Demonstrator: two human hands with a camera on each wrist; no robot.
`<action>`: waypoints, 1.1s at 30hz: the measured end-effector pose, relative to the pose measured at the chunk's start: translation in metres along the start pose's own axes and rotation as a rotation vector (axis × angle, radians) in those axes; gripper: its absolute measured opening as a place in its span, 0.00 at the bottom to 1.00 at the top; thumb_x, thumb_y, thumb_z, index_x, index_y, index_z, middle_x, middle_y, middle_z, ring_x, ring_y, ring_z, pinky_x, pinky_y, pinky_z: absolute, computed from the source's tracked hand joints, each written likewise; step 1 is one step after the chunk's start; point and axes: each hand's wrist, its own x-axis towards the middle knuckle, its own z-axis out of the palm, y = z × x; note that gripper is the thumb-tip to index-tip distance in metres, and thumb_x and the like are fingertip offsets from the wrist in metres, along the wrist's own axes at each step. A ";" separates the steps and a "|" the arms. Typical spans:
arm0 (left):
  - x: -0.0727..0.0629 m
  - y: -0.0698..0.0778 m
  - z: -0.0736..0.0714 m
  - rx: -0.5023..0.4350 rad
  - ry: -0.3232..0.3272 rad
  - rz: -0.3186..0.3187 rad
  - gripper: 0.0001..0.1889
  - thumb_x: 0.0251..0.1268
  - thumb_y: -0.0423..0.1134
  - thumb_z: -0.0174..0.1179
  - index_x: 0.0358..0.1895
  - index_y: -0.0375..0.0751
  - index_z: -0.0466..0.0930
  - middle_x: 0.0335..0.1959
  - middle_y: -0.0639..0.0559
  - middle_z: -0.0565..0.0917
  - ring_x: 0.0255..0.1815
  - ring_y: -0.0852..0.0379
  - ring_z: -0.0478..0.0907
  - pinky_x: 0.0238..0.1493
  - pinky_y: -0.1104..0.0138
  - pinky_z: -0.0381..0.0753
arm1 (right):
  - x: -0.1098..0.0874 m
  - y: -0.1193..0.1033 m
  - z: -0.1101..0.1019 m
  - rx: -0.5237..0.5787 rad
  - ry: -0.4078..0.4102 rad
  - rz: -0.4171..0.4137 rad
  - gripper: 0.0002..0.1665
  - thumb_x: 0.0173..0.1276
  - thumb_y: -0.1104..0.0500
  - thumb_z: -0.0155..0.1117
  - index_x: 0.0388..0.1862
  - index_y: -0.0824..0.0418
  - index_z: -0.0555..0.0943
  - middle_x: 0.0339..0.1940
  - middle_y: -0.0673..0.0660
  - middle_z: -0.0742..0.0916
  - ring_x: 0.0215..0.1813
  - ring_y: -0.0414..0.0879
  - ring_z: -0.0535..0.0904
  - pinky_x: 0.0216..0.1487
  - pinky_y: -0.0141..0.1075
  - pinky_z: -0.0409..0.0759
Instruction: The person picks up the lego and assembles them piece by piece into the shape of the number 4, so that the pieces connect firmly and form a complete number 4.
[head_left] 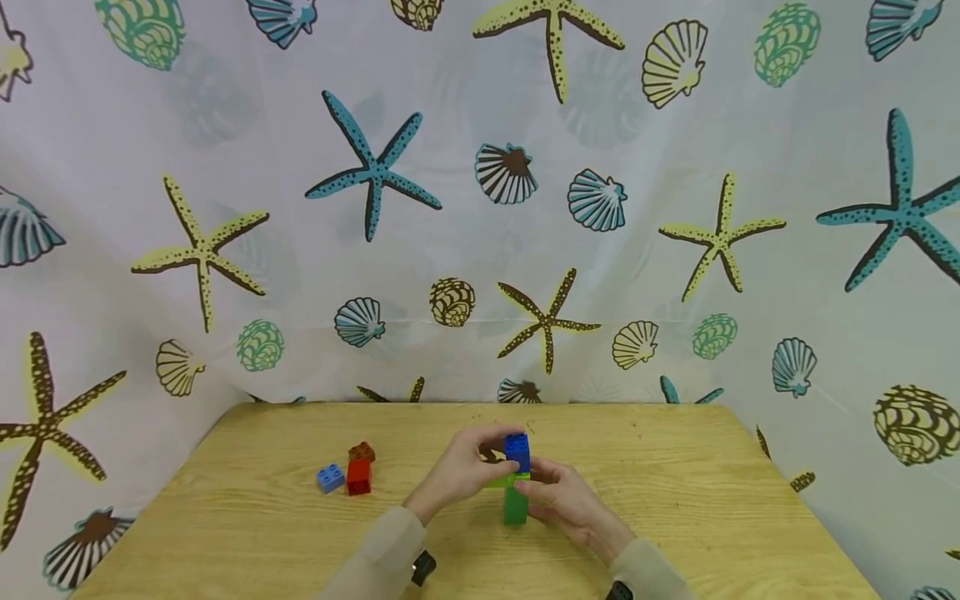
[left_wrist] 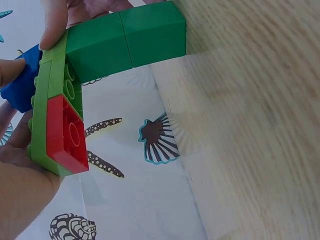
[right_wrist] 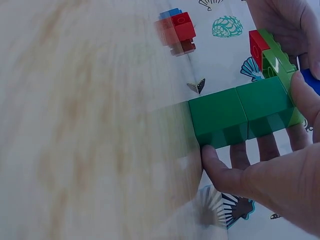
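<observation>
Two dark green toy bricks [head_left: 515,506] stand stacked upright on the table. Long lime green bricks [left_wrist: 50,87] lie across their top and jut out to the left. Under that overhang is a red brick [left_wrist: 65,137], hidden in the head view. My left hand [head_left: 461,468] pinches a blue brick [head_left: 517,450] at the top of the build, above the lime studs; whether it is fully seated I cannot tell. My right hand [head_left: 576,504] grips the tower from the right, with its fingers along the dark green bricks and its thumb near the lime layer.
Left of the build lie a light blue brick [head_left: 330,477], a loose red brick [head_left: 358,478] and a brownish-orange brick [head_left: 362,452], close together. They sit on a wooden table [head_left: 255,500]. Behind and beside it hangs a white cloth [head_left: 450,250] printed with shells and starfish.
</observation>
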 end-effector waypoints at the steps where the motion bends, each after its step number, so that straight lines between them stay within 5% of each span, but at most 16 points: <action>1: 0.000 0.001 0.000 0.006 -0.005 0.001 0.22 0.62 0.37 0.67 0.60 0.51 0.80 0.46 0.56 0.86 0.45 0.59 0.81 0.45 0.65 0.79 | 0.000 0.000 0.000 0.000 0.000 0.000 0.37 0.69 0.53 0.66 0.73 0.61 0.67 0.68 0.61 0.75 0.62 0.48 0.74 0.61 0.47 0.75; 21: -0.004 -0.003 0.001 0.080 -0.005 0.042 0.23 0.61 0.40 0.68 0.61 0.52 0.80 0.50 0.56 0.86 0.48 0.57 0.80 0.44 0.64 0.79 | 0.000 0.000 0.001 0.003 0.001 -0.003 0.38 0.68 0.53 0.67 0.73 0.62 0.66 0.67 0.62 0.75 0.61 0.48 0.75 0.62 0.49 0.75; 33: 0.000 -0.002 -0.002 0.040 -0.039 -0.022 0.22 0.61 0.40 0.68 0.60 0.52 0.81 0.41 0.56 0.85 0.44 0.57 0.77 0.42 0.62 0.75 | 0.000 -0.001 0.001 -0.008 0.009 0.003 0.37 0.68 0.53 0.67 0.72 0.62 0.68 0.67 0.62 0.75 0.61 0.48 0.75 0.61 0.47 0.76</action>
